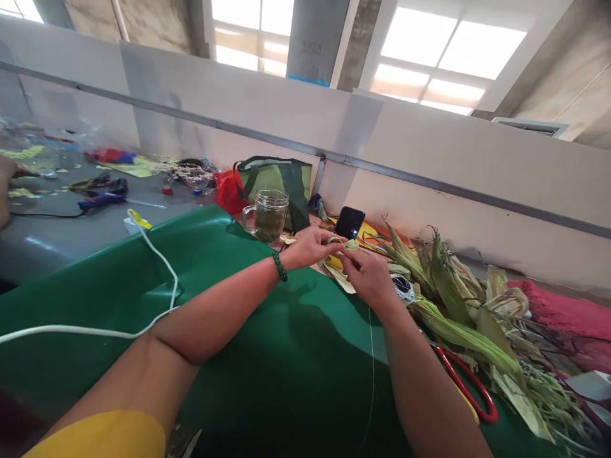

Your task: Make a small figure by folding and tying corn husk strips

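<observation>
My left hand [310, 247], with a green bead bracelet at the wrist, pinches one end of a pale green strip of corn husk [351, 244]. Close against it, my right hand [370, 273] grips the same strip from the other side. Both hands are raised over the far edge of a green sheet [305, 356]. A thin white thread [372, 356] hangs below my right hand; where its upper end goes is hidden. Dry husk pieces [341, 277] lie just under my hands. Beside my right wrist is a black and white bundle of cord [403, 288].
A glass mug [270, 219] stands before a green bag [286, 175]. Behind my hands leans a phone [350, 222]. Corn husks [449, 305] and red-handled scissors [470, 388] lie right. A white cable [167, 273] crosses the sheet. Another person's hand [6, 181] shows far left.
</observation>
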{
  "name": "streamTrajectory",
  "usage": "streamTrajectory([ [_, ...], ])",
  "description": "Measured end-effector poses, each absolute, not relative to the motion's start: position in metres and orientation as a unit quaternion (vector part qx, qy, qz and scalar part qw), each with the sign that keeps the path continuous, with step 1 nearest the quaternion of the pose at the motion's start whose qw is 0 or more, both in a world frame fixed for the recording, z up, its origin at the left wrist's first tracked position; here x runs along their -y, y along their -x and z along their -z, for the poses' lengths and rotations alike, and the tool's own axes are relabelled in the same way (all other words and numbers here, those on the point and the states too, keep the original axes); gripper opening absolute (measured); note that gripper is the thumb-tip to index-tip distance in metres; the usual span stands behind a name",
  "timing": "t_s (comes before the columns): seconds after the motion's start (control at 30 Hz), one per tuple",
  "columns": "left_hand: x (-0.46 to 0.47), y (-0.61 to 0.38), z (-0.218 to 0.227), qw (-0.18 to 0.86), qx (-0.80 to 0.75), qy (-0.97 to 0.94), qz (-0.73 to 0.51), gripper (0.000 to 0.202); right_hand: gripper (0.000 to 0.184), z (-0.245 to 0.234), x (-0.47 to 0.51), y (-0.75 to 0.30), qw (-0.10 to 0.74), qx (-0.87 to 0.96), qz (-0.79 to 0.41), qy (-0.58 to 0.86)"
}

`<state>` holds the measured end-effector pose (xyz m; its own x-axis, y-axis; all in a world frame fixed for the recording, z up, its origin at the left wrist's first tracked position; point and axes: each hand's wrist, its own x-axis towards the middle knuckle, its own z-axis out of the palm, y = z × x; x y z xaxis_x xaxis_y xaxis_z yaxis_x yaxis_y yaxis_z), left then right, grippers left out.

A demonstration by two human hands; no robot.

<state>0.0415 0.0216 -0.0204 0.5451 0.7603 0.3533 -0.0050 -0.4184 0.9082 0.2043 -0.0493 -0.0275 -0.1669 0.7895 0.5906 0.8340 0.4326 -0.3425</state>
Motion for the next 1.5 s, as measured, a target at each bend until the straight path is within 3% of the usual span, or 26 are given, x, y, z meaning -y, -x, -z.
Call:
streamTrajectory([
  [0.1, -0.022, -0.039, 0.019, 0.502, -0.240, -0.729, -0.400, 0.039, 0.037, 0.025, 0.048, -0.207, 0.386, 0.738, -0.088, 0.546],
  [0.2, -0.017, -0.035, 0.010, 0.518, -0.229, -0.725, -0.392, 0.038, 0.043, 0.026, 0.046, -0.209, 0.385, 0.732, -0.114, 0.550],
  [0.3, -0.013, -0.033, 0.003, 0.546, -0.252, -0.698, -0.390, 0.030, 0.040, 0.026, 0.048, -0.208, 0.396, 0.729, 0.006, 0.559],
  [0.43, -0.012, -0.037, 0.004, 0.625, -0.277, -0.609, -0.403, 0.024, 0.019, 0.026, 0.055, -0.196, 0.391, 0.740, 0.249, 0.488],
  [0.57, -0.011, -0.045, 0.014, 0.663, -0.260, -0.592, -0.379, 0.027, 0.024, 0.030, 0.057, -0.184, 0.305, 0.805, 0.331, 0.387],
  [0.63, -0.010, -0.048, 0.017, 0.662, -0.248, -0.606, -0.365, 0.031, 0.025, 0.033, 0.054, -0.182, 0.300, 0.806, 0.338, 0.383],
  [0.73, -0.010, -0.047, 0.018, 0.649, -0.243, -0.625, -0.361, 0.034, 0.025, 0.037, 0.049, -0.185, 0.367, 0.802, 0.271, 0.386],
  [0.87, -0.009, -0.042, 0.013, 0.663, -0.234, -0.612, -0.363, 0.041, 0.018, 0.036, 0.045, -0.191, 0.515, 0.742, 0.106, 0.416],
  [0.97, -0.007, -0.039, 0.009, 0.670, -0.216, -0.608, -0.368, 0.047, 0.021, 0.033, 0.044, -0.194, 0.578, 0.673, -0.035, 0.460],
  [1.1, -0.004, -0.039, 0.008, 0.663, -0.205, -0.625, -0.357, 0.048, 0.024, 0.030, 0.042, -0.197, 0.596, 0.630, -0.134, 0.479],
  [1.23, -0.004, -0.037, 0.007, 0.664, -0.174, -0.639, -0.347, 0.045, 0.023, 0.028, 0.042, -0.197, 0.615, 0.637, -0.108, 0.452],
  [1.5, -0.001, -0.042, 0.009, 0.680, -0.151, -0.620, -0.361, 0.048, 0.028, 0.025, 0.045, -0.198, 0.570, 0.673, -0.127, 0.453],
])
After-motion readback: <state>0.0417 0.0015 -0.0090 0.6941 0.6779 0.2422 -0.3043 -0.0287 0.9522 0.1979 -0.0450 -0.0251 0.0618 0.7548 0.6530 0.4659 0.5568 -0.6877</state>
